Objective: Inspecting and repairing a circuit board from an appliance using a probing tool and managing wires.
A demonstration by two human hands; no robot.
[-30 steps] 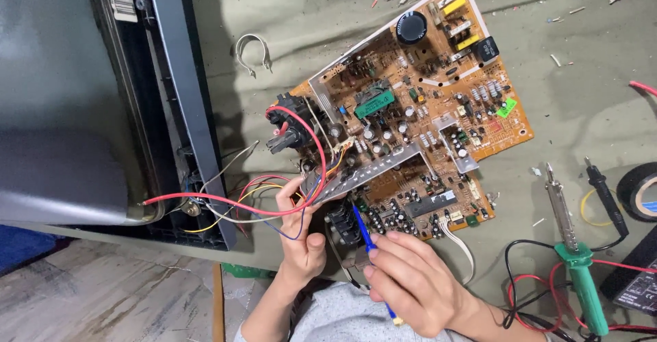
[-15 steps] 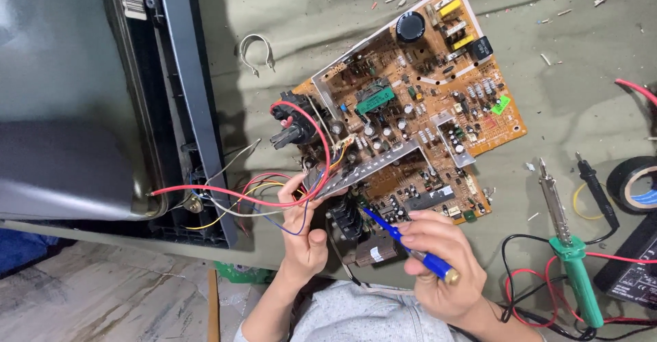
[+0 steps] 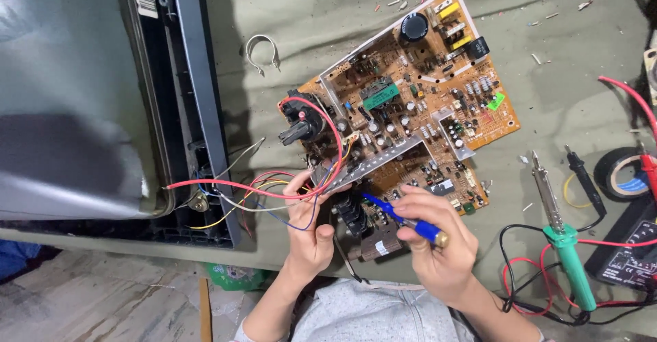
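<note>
Head view, circuit board (image 3: 410,102) under hands, right hand (image 3: 438,246) gripping screwdriver (image 3: 404,217)

A large orange-brown printed circuit board (image 3: 410,102) lies on an olive-green cloth work surface (image 3: 561,61), at the middle of the view. To its left stands a grey plastic television casing (image 3: 102,109), and a bundle of thin red, yellow and white wires (image 3: 253,188) runs from the casing's lower edge across to the board's near-left corner. Behind that corner, between casing and board, lies a small bent metal clip (image 3: 262,51). The left hand (image 3: 311,229) sits at the board's near-left corner, touching the wires. The right hand (image 3: 438,246) is just right of it, at the board's near edge, with a blue-handled pen-shaped tool (image 3: 404,219) in it, tip on the board. Right of the board lies a green-handled soldering iron (image 3: 561,239); further right, a black roll of tape (image 3: 624,174) at the edge.
</note>
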